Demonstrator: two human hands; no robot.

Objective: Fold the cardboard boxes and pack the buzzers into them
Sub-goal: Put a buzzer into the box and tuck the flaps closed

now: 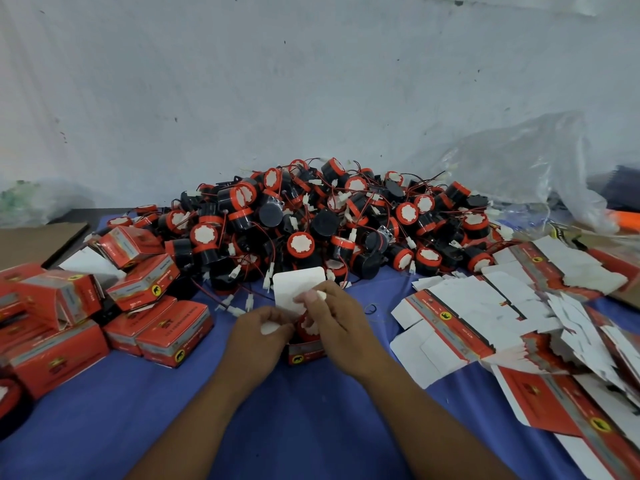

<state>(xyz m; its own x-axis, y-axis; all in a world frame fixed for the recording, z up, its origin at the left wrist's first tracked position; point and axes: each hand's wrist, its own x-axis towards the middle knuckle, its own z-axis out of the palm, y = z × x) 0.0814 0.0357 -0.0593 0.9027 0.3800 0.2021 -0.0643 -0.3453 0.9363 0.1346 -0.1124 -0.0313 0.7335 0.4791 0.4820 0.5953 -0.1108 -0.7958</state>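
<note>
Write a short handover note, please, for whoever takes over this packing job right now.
Left hand: holds the open box at the middle of the blue cloth.
Right hand: pinches a white plug above that box.
A buzzer sits in the box; its lid flap stands open.
Done: folded boxes piled on the left.
Left: tuck the plug in, close the flap, then work through the buzzer pile and the flat boxes on the right.

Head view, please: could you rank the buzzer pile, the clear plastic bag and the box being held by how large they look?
Largest to smallest:
1. buzzer pile
2. clear plastic bag, though it sits farther back
3. held box, partly covered, clearly smallest
</note>
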